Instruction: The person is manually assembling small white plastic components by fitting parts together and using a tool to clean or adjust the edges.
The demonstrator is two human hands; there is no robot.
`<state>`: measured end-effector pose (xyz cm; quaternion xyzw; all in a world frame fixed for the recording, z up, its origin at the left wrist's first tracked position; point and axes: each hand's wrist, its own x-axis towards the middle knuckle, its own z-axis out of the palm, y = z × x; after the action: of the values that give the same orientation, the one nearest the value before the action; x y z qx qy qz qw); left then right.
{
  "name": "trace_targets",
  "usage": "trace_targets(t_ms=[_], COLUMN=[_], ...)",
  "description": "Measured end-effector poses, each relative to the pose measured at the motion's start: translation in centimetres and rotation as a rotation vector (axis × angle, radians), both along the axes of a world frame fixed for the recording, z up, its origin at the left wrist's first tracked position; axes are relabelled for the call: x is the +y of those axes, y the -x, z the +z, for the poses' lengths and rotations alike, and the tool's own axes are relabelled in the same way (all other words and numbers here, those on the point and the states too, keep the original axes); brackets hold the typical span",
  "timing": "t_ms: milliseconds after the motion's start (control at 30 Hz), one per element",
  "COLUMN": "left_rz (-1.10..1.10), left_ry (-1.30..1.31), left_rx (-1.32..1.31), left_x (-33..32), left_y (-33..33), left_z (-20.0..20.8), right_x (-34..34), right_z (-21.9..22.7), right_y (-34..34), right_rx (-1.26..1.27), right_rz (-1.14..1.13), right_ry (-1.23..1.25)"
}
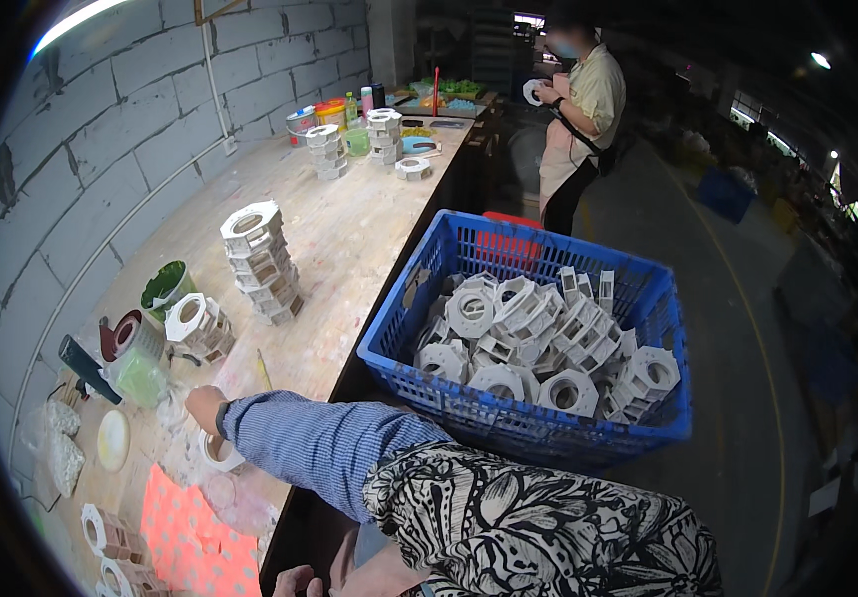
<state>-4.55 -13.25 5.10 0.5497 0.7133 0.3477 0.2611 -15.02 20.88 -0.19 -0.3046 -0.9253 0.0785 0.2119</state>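
My left hand (201,403), in a blue striped sleeve, reaches left over the wooden workbench (349,229). Only its back shows and the fingers are hidden, so what it holds is unclear. A white ring-shaped part (216,454) lies just below my wrist. A short stack of white octagonal parts (198,327) stands just beyond the hand. Fingers that seem to be my right hand (295,580) show at the bottom edge, by the bench's side.
A blue crate (404,303) full of white octagonal parts stands to the right of the bench. A taller stack (261,261) and further stacks (326,150) stand on the bench. Nearby are a green cup (163,287), tape rolls (122,333) and an orange dotted sheet (185,542). Another person (580,119) stands at the far end.
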Motion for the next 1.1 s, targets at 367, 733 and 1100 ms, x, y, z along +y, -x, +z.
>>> trace_targets(t_ms=[367, 733, 1100], left_rz=[0.040, 0.102, 0.456], left_ry=[-0.036, 0.095, -0.012], left_rx=[0.059, -0.048, 0.082], left_x=[4.5, 8.9, 17.4], left_y=[3.0, 3.9, 8.3], left_z=[1.7, 3.1, 1.1], right_x=[3.7, 7.0, 6.1], right_z=[-4.8, 0.2, -1.2], right_y=[6.5, -0.1, -1.1], right_rx=[-0.163, -0.440, -0.213], right_rz=[0.301, 0.332, 0.552], right_ry=[0.166, 1.049, 0.956])
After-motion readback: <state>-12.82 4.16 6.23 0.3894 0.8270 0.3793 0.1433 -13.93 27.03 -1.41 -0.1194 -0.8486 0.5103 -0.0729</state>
